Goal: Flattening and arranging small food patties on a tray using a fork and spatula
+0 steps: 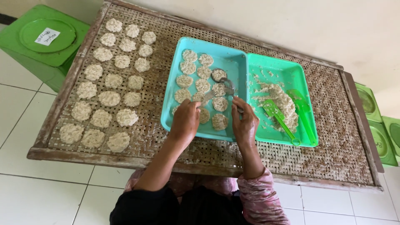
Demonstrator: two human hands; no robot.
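Here your left hand (pixel 186 119) sits at the centre of the frame, over the near edge of the turquoise tray (pixel 233 56). Its fingers are curled together and pressed down on a rice cake (pixel 203 115) in the tray's lower part; the cake is mostly hidden under them, so you cannot tell from this view whether they pinch it or only press it. The wrist is bent down and the bare forearm runs back toward the lower middle of the frame.

Your right hand (pixel 244 123) is just right of it, at the seam between the turquoise tray and the green tray (pixel 306 77). Its fingers are closed around the handle of a metal spoon (pixel 223 79), whose bowl reaches up-left among the cakes and carries a lump of rice. The forearm, in a pink patterned sleeve, slopes down to the lower right of centre.

The turquoise tray holds rows of flat round cakes. The green tray, touching it on the right, holds a heap of loose rice (pixel 280 100) with two green plastic scoops (pixel 280 116) lying in it. Both trays rest on a woven bamboo table (pixel 329 137) with a wooden frame. On its left half, many more rice cakes (pixel 109 98) lie in rows. A green bin (pixel 43 41) stands at the upper left, on the white tiled floor.
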